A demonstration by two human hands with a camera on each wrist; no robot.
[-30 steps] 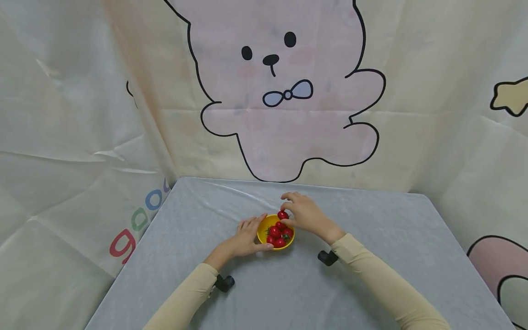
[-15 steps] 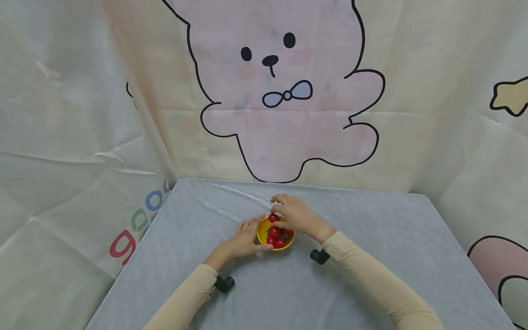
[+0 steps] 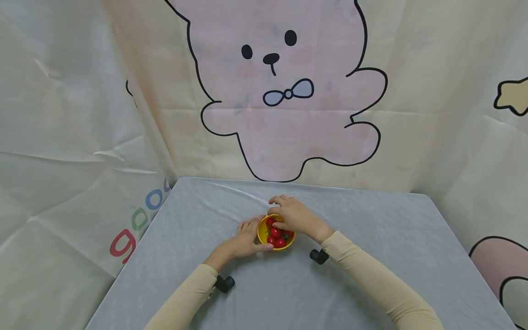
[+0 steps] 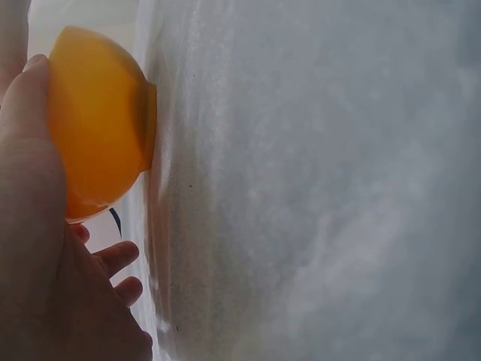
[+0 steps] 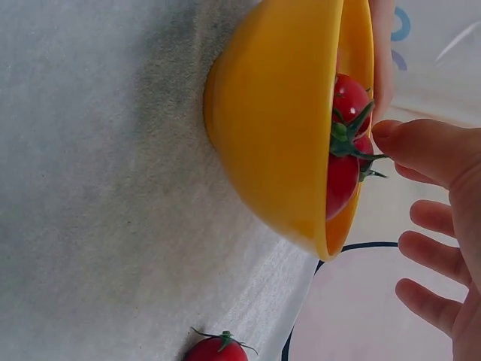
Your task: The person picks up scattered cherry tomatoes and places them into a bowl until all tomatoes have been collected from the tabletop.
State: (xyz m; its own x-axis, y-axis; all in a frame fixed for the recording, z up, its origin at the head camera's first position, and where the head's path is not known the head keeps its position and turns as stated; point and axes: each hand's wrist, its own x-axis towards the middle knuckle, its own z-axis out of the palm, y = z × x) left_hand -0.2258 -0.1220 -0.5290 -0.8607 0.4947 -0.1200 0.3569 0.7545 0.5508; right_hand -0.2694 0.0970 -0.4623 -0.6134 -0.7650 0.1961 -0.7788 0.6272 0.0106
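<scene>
A yellow bowl (image 3: 261,234) holding several red cherry tomatoes (image 3: 275,233) stands upright on the table. My left hand (image 3: 246,238) steadies it from the left, with the thumb at the near side and the fingers reaching toward the far rim. In the left wrist view the bowl (image 4: 98,124) lies between that thumb and the fingers. Over the bowl's right and far side hovers my right hand (image 3: 298,215). One tomato (image 3: 270,222) lies inside, just under its fingertips. In the right wrist view the right hand (image 5: 443,218) has spread fingers, with nothing visible between them.
Another cherry tomato (image 5: 218,350) lies on the table beyond the bowl in the right wrist view; my right hand seems to hide it from the head view. A grey cloth covers the table (image 3: 264,293). Behind it hangs a curtain (image 3: 284,137) with a printed bear.
My right hand has moved left over the bowl with a tomato. That tomato has gone down into the bowl and out of the fingers. The left hand has stayed in place.
</scene>
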